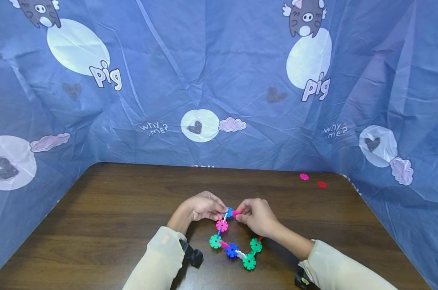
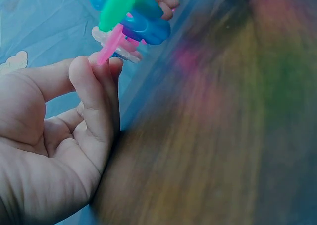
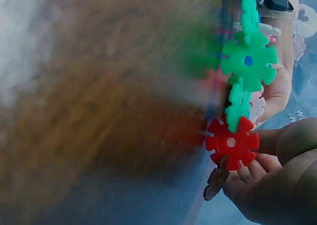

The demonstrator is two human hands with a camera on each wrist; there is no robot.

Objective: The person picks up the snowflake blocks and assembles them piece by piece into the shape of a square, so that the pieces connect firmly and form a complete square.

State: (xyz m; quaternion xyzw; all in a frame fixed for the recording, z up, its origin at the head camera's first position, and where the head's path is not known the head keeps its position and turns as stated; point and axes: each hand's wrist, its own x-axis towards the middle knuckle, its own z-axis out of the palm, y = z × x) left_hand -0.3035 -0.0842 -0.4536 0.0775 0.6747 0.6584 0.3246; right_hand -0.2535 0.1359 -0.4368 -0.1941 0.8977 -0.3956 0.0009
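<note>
A chain of notched plastic snowflake discs, with blue, green and pink pieces, curves in a loop between the two hands. My left hand pinches the chain near its far end; in the left wrist view its thumb and fingertips meet on a pink disc. From the other side, my right hand pinches a pink disc beside a blue disc. The chain's other end passes near the right wrist, where a red disc and a brownish disc hang below green ones.
At the far right of the brown wooden table lie a loose pink disc and a loose red disc. A blue printed cloth stands behind and around the table. Both wrists wear black camera mounts.
</note>
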